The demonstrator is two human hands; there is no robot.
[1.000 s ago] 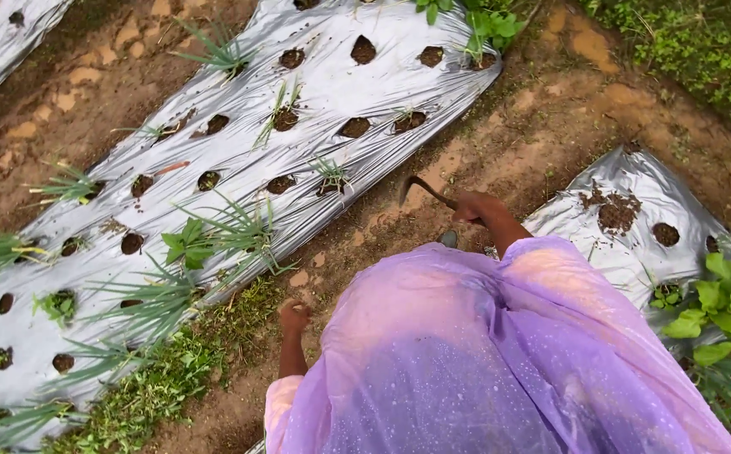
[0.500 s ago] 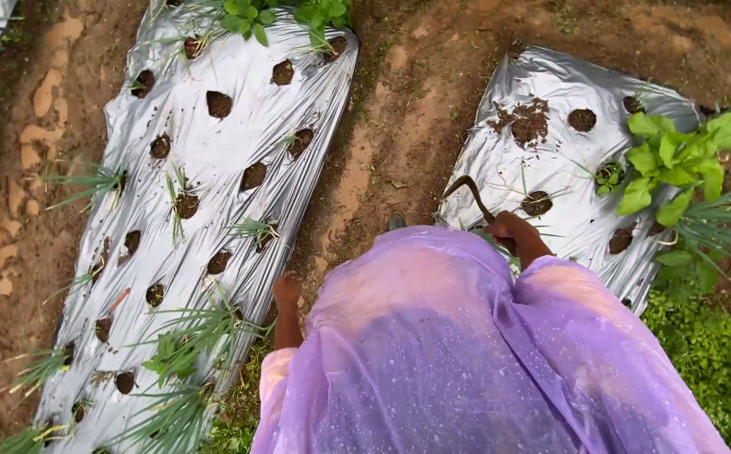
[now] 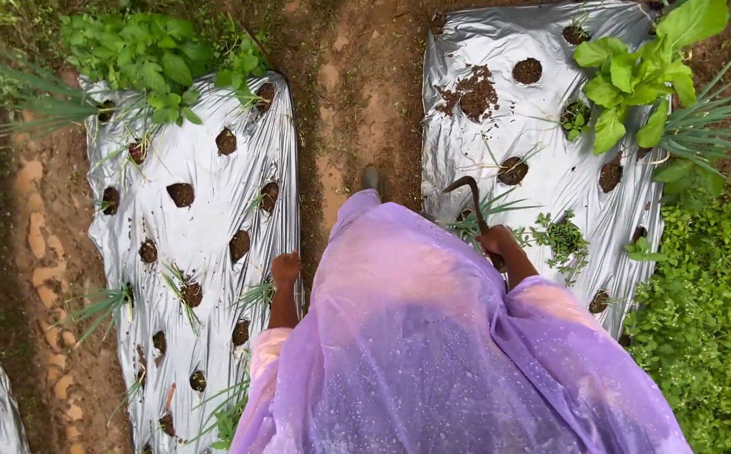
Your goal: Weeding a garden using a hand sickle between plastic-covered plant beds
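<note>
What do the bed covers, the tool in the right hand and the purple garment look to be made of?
Bed covers: thin silver plastic film, glossy, wrinkled, punched with holes. Tool in the right hand: dark curved blade, probably metal, dull. Purple garment: translucent plastic sheet, beaded with droplets.

Outdoors in soft daylight, silver mulch sheets (image 3: 206, 193) with round planting holes cover raised beds, split by a muddy brown soil path (image 3: 353, 101), with green weeds (image 3: 706, 319) at right.

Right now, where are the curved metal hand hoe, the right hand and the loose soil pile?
curved metal hand hoe (image 3: 466, 187), head view, bent blade.
right hand (image 3: 498, 243), head view, back of fist.
loose soil pile (image 3: 471, 92), head view, centre.
</note>
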